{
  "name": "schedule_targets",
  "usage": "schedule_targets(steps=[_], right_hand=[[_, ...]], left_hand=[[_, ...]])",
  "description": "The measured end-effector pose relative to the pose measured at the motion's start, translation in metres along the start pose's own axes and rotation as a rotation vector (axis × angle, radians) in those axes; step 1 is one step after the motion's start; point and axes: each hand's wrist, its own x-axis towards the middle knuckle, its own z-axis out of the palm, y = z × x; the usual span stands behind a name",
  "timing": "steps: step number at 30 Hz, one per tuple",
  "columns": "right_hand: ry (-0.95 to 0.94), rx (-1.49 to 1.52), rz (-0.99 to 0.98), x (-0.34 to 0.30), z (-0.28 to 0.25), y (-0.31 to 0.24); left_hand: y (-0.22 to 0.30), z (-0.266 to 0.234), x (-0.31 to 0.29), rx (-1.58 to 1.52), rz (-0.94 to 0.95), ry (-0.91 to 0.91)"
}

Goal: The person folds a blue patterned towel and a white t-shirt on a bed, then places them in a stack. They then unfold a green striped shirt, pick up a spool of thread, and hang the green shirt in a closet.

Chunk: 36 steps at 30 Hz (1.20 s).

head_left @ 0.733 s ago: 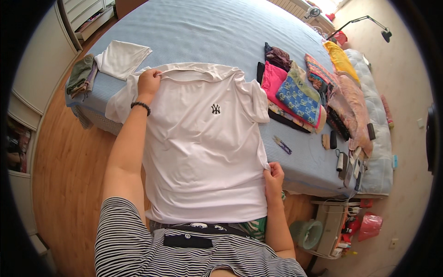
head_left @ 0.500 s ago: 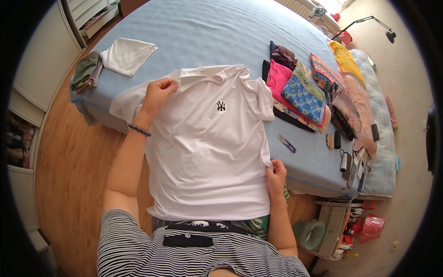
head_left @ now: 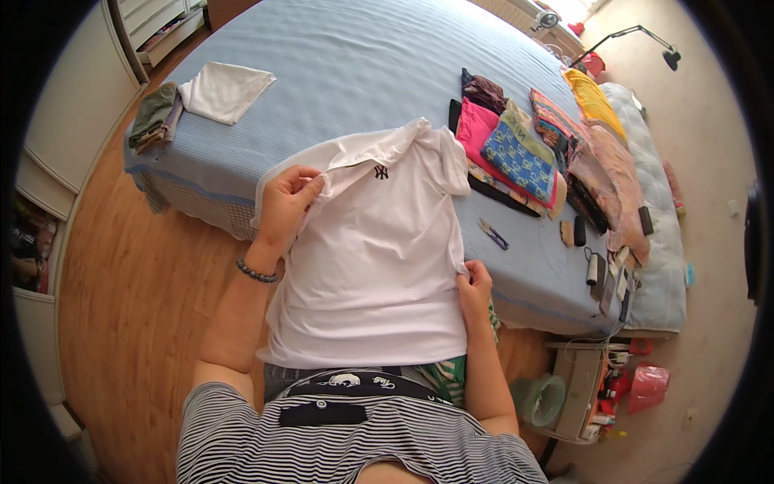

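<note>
A white T-shirt (head_left: 371,266) with a small dark emblem on its chest is spread before me, its collar end on the bed and its hem against my body. My left hand (head_left: 292,198), with a beaded bracelet at the wrist, pinches the shirt near its left shoulder, where the cloth lifts into a fold. Lower on the opposite side, my right hand (head_left: 476,284) grips the side edge between thumb and fingers. Purple-handled thread snips (head_left: 493,234) lie on the bed just right of the shirt.
A light blue bedspread (head_left: 347,60) covers the bed. Folded white cloth (head_left: 230,90) and olive clothes (head_left: 153,117) sit at its left corner. Several colourful folded garments (head_left: 524,157) are piled on the right, near small dark items (head_left: 609,282). A drawer unit (head_left: 576,391) stands below the bed's right end.
My left hand has moved right and slightly nearer, drawing the shirt's left shoulder inward and folding cloth toward the emblem. My right hand keeps its grip on the side edge.
</note>
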Motion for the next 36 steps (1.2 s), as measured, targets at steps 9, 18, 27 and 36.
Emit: schedule_targets(steps=[9,18,27,36], right_hand=[[0.031,-0.035,-0.04,0.0,0.001,0.006],[0.03,0.025,-0.021,-0.001,0.003,0.0],[0.019,0.032,-0.016,-0.004,0.004,-0.003],[-0.137,-0.021,-0.039,-0.005,0.001,-0.032]], left_hand=[[-0.009,-0.016,0.002,-0.229,-0.018,0.153],[-0.015,-0.038,0.014,-0.512,-0.073,0.282],[-0.021,-0.049,0.017,-0.47,0.003,0.069],[-0.038,-0.034,-0.007,0.044,0.075,-0.25]])
